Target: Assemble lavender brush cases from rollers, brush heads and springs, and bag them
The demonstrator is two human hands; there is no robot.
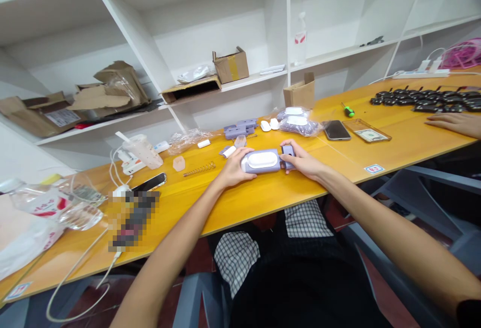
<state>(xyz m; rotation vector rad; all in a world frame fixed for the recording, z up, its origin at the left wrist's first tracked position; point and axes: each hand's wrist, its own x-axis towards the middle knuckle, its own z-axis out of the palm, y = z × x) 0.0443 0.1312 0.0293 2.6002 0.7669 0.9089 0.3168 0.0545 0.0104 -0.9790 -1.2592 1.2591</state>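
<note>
A lavender plastic casing (262, 169) with a white oval panel lies level just above or on the table; I cannot tell which. My left hand (233, 169) is wrapped round its rounded left end. At its right end, my right hand (303, 160) pinches a short lavender end piece (287, 151), with a narrow dark gap between the two parts. Left of my left hand are a long coil spring (199, 169) and a translucent cap (179, 163). Just behind it sit another translucent cap (240, 141) and a small white-and-lavender part (228, 151).
Lavender casings (240, 129) and bagged parts (299, 123) stand behind. Rightward are a phone (337, 130), an amber phone case (366, 131), a green screwdriver (348, 111), black parts (424, 98) and another person's hand (456, 123). Leftward are a bottle (56, 205), cables and a power strip (145, 160).
</note>
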